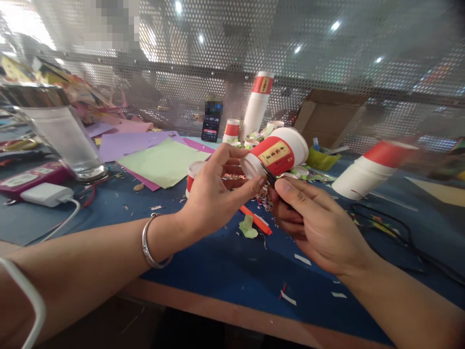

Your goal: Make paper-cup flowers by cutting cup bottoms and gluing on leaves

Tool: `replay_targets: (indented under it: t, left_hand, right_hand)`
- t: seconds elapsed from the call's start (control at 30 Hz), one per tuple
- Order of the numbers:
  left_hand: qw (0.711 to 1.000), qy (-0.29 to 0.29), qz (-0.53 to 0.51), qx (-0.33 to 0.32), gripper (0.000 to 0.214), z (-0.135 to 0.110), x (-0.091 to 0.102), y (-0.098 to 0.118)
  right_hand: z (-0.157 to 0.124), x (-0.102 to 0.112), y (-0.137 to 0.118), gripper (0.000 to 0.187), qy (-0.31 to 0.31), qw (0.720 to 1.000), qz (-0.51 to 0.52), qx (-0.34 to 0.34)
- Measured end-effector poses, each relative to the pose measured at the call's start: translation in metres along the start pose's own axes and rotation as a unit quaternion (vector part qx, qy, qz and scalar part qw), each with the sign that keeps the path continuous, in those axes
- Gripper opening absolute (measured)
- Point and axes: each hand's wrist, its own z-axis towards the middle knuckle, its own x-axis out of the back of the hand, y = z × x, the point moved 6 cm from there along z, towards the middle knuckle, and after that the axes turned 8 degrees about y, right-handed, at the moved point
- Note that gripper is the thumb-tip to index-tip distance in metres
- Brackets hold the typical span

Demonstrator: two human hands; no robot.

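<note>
My left hand [214, 186] grips a red and white paper cup [278, 150] by its narrower end, holding it tilted above the table. The cup carries a yellow label with dark characters. My right hand [308, 211] is closed around a dark, narrow tool [269, 175], whose tip meets the cup near its base. Most of that tool is hidden in my fingers; it looks like small scissors or a knife, but I cannot tell which. Below the hands lie an orange marker [256, 220] and a crumpled green paper piece [248, 227]. Another cup [195, 170] stands behind my left hand.
Stacked cups [257, 109] rise at the back, and more cups [374, 169] lean at right. Coloured paper sheets [160, 162], a glass bottle [63, 135] and a white charger [48, 194] occupy the left. A phone [210, 123] stands upright; black cable [403, 232] lies at right.
</note>
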Motion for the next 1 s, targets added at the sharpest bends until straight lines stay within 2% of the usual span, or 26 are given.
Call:
replay_targets:
  t: [0.2, 0.47, 0.73, 0.87, 1.0]
  left_hand:
    - [1.000, -0.017, 0.015, 0.014, 0.034, 0.001, -0.002, -0.002]
    - [0.997, -0.001, 0.053, -0.060, 0.035, -0.001, 0.001, 0.007]
    - [0.995, -0.015, 0.055, -0.076, 0.036, 0.001, 0.001, 0.007]
    - [0.998, -0.015, 0.028, -0.058, 0.037, -0.002, 0.000, 0.009]
    - [1.000, 0.010, 0.008, 0.021, 0.041, -0.003, 0.002, 0.003]
  right_hand:
    - [0.000, 0.001, 0.001, 0.039, 0.012, 1.000, -0.004, -0.002]
    - [-0.002, -0.001, 0.000, 0.039, 0.007, 1.000, -0.001, 0.005]
    - [-0.003, -0.002, -0.003, 0.039, 0.010, 1.000, -0.003, 0.011]
    - [-0.005, -0.003, -0.005, 0.030, -0.003, 1.000, -0.012, 0.020]
    - [-0.005, -0.004, -0.006, 0.030, -0.008, 1.000, -0.016, 0.013]
